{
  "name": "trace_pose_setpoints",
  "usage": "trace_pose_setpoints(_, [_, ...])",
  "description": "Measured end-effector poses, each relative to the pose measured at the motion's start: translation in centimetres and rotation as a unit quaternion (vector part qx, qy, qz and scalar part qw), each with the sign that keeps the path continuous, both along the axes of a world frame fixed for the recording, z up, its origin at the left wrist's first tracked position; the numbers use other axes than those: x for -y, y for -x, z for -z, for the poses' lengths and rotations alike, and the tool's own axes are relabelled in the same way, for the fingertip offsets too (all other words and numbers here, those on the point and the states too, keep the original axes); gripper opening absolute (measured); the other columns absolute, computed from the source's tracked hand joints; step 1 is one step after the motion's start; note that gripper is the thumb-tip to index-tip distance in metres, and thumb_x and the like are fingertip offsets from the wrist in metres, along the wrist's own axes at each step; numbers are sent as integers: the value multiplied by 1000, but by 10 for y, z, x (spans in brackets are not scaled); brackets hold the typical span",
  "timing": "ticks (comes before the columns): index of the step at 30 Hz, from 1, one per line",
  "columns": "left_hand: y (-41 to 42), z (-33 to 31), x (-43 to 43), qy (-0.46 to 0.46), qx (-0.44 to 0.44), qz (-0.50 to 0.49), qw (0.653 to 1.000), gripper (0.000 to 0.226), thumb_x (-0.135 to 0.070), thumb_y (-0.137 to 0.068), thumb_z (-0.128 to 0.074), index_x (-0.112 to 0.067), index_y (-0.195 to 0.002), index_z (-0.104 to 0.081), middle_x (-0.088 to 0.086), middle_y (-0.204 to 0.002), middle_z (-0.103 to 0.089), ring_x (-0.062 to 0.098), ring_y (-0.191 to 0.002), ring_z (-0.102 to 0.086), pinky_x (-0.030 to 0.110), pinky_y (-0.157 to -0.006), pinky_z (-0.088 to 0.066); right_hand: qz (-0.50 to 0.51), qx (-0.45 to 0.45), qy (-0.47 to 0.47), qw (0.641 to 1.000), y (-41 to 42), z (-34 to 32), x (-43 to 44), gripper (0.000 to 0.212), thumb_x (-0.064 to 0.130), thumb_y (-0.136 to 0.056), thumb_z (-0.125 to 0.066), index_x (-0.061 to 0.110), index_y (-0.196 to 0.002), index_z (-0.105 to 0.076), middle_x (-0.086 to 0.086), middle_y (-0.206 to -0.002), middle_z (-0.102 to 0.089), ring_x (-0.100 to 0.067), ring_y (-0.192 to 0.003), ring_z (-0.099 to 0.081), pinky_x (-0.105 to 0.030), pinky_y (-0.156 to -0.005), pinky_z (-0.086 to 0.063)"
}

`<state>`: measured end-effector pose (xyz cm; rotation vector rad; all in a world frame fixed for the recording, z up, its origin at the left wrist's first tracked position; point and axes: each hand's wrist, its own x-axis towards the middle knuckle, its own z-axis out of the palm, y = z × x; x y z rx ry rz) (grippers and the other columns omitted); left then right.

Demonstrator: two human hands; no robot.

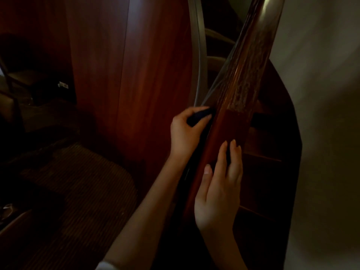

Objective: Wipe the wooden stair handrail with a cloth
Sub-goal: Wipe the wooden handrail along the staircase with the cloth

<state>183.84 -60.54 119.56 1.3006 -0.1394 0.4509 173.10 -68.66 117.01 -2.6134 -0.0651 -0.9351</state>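
A dark red wooden handrail (239, 90) runs diagonally from the bottom middle to the top right; its upper stretch looks dusty and pale, its lower stretch clean and red. My left hand (185, 133) grips a dark cloth (198, 116) and holds it against the rail's left side. My right hand (220, 190) rests on top of the rail lower down, fingers straight and spread along the wood. It holds nothing.
A tall red-brown wooden panel (152, 75) stands left of the rail with a pale curved edge strip (200, 55). Dark wooden stair treads (261, 152) lie right of the rail, beside a pale wall (327, 114). A ribbed mat (78, 182) covers the floor at lower left.
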Motion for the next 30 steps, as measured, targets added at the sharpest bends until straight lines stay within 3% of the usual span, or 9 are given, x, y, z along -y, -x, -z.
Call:
trace_pose_setpoints(3, [-33, -17, 5, 29, -13, 16, 999, 15, -9, -91, -66, -8, -105, -72, 6, -100, -72, 18, -92, -70, 41, -87, -57, -9, 3, -3, 1000, 1, -1, 2, 57, 30, -101, -26, 4, -151, -30, -8, -161, -18, -24, -149, -15, -41, -115, -29])
trace_pose_setpoints(8, [-4, -1, -1, 55, 15, 39, 998, 17, -5, -90, -66, -16, -102, -70, -7, -96, -71, 5, -89, -69, 17, -75, -54, -7, -1, -6, 1000, 1, -2, 0, 58, 32, -100, -25, 6, -151, -30, -3, -161, -15, -19, -149, -12, -40, -115, -28])
trace_pose_setpoints(14, [82, 63, -28, 9, -1, 79, 997, 25, -21, -81, -69, -34, -102, -73, -12, -104, -73, 6, -99, -68, 14, -82, -50, -15, -9, -7, 1000, 1, 0, 3, 59, 34, -100, -23, 8, -153, -26, 1, -161, -12, -14, -150, -7, -37, -116, -24])
trace_pose_setpoints(18, [110, 92, -21, 76, -15, 57, 995, 26, -21, -79, -72, -38, -99, -75, -6, -101, -72, 10, -97, -68, 17, -82, -51, -24, -13, -9, 1000, 2, 1, 4, 57, 33, -101, -24, 9, -153, -24, 1, -163, -11, -14, -151, -5, -36, -117, -22])
trace_pose_setpoints(24, [60, 63, -6, 107, 16, 52, 993, 28, -19, -81, -68, -35, -103, -74, -5, -106, -71, 9, -99, -67, 19, -84, -51, -12, -15, -11, 1000, 1, 0, 2, 59, 35, -100, -22, 11, -153, -25, 2, -162, -12, -14, -151, -7, -34, -117, -20])
trace_pose_setpoints(28, [-4, 24, 5, 107, 59, 69, 990, 29, -9, -85, -65, -19, -113, -66, 8, -111, -67, 16, -102, -65, 32, -92, -51, -6, -12, -13, 1000, 0, 0, 2, 58, 34, -100, -24, 9, -152, -30, -1, -162, -16, -18, -149, -12, -39, -114, -26])
trace_pose_setpoints(30, [-33, 4, 12, 123, 65, 80, 987, 33, 2, -89, -61, -12, -119, -62, 10, -110, -67, 16, -102, -65, 31, -91, -52, -16, -11, -14, 1000, 0, 0, 3, 57, 33, -100, -26, 8, -152, -31, -3, -161, -18, -20, -149, -14, -39, -115, -25])
